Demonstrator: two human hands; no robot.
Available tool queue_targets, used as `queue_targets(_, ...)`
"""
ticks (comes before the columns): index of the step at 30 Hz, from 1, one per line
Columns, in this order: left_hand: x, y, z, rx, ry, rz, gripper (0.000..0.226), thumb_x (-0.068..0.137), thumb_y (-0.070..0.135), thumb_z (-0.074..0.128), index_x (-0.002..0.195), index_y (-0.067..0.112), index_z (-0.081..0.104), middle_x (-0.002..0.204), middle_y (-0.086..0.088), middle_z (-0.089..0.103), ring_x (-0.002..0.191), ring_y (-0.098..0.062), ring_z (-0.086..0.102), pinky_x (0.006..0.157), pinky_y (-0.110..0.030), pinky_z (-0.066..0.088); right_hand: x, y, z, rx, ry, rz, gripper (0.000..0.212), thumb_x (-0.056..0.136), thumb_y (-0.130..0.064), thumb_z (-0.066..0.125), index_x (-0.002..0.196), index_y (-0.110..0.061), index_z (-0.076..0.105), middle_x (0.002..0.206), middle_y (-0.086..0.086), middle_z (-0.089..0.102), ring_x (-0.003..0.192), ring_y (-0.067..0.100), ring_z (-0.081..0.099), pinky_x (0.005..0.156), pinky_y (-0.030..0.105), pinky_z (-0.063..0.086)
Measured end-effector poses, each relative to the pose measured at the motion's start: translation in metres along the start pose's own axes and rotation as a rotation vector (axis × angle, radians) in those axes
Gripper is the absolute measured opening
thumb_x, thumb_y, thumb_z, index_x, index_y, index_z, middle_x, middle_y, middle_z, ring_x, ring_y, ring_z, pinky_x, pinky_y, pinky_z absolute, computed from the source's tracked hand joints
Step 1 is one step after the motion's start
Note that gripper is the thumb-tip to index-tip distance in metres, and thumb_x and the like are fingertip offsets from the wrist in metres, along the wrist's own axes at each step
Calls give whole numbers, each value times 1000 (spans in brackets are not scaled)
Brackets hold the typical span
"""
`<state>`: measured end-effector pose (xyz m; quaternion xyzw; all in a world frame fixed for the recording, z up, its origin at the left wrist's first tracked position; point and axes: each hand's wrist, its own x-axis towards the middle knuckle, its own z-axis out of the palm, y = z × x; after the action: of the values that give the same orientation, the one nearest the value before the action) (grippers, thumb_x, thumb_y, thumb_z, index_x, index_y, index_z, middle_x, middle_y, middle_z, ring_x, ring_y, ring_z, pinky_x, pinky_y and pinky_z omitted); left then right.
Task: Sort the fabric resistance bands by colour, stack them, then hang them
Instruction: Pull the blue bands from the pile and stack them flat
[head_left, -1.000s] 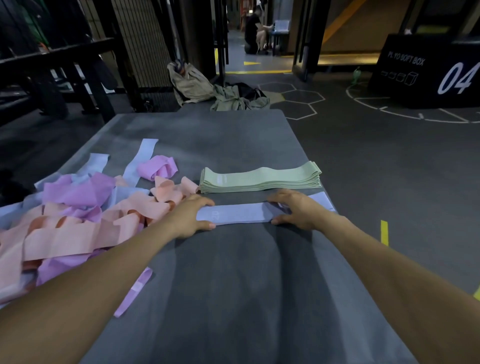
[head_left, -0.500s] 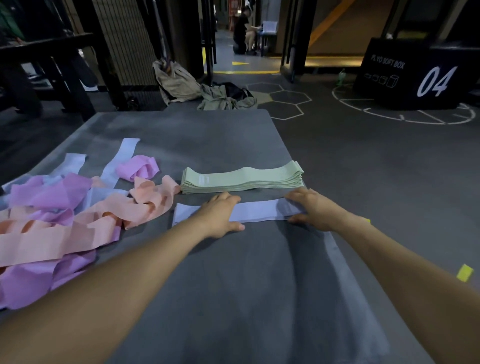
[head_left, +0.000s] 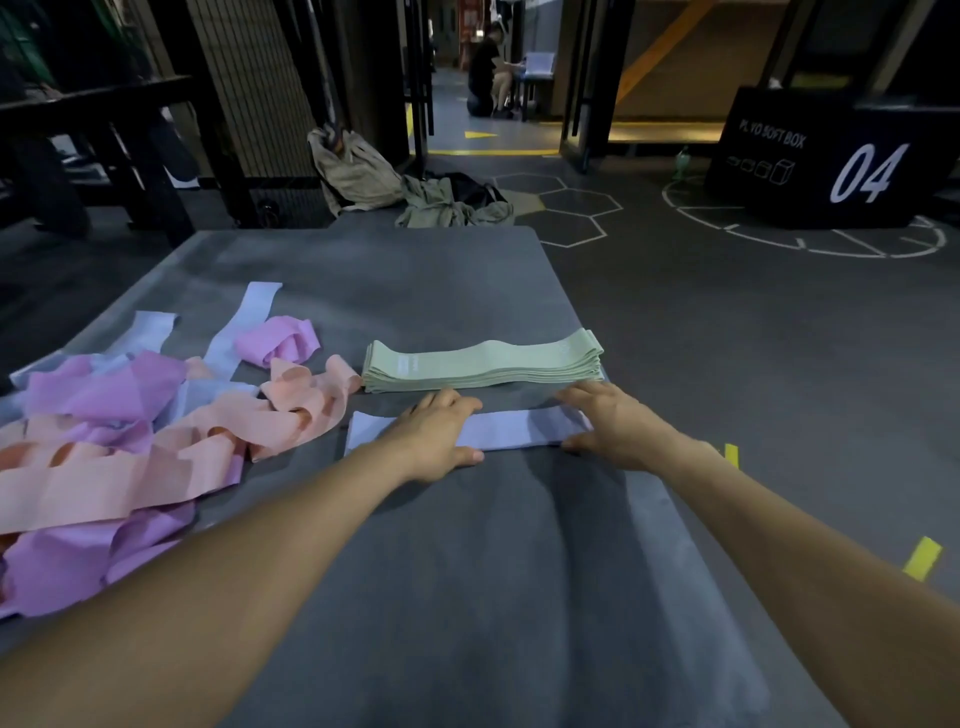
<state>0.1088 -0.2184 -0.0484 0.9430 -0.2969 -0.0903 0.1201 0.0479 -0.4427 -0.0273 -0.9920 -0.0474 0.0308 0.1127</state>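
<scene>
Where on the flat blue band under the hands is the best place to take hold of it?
Probably its two short ends. The blue band lies flat and lengthwise across the mat, left hand and right hand resting on it with straight fingers. Pinching each end from the near edge, thumb underneath, should keep it from folding.

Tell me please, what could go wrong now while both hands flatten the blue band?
The blue band lies close in front of the green stack; a forward push by the left hand or right hand might knock the stack askew. Its right end sits near the mat edge and could slide off. The peach bands nearly touch its left end and may mix in.
</scene>
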Motion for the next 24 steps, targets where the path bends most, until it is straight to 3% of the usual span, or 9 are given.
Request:
queue_targets(5, -28, -21, -20, -20, 186, -26, 54, 91, 33, 55, 140, 22, 36, 139, -1, 37, 131, -21, 35, 108, -34, 29, 18, -60, -2, 43, 52, -61, 59, 89, -28, 61, 141, -13, 37, 141, 8, 40, 130, 26, 35, 106, 30, 28)
queue_targets(12, -86, -104, -58, -58, 353, -152, 42, 85, 22, 61, 126, 17, 53, 126, -8, 52, 119, -28, 46, 98, -40, 39, 58, -171, 10, 213, 93, -182, 46, 88, -20, 63, 131, -11, 51, 126, 12, 53, 120, 28, 47, 95, 24, 31)
queue_targets(22, -143, -231, -95, -20, 477, -426, 40, 83, 18, 61, 122, 12, 56, 125, -10, 53, 118, -33, 47, 99, -41, 37, 133, -292, 34, 315, 60, -208, 34, 90, -21, 59, 123, -9, 57, 121, 10, 61, 113, 28, 55, 84, 24, 37)
queue_targets(24, -148, -244, -94, -44, 484, -465, 43, 85, 20, 62, 126, 9, 54, 128, -13, 51, 119, -33, 44, 102, -37, 33, 147, -308, 42, 351, 51, -187, 35, 90, -22, 59, 122, -7, 56, 122, 11, 60, 113, 28, 55, 88, 26, 39)
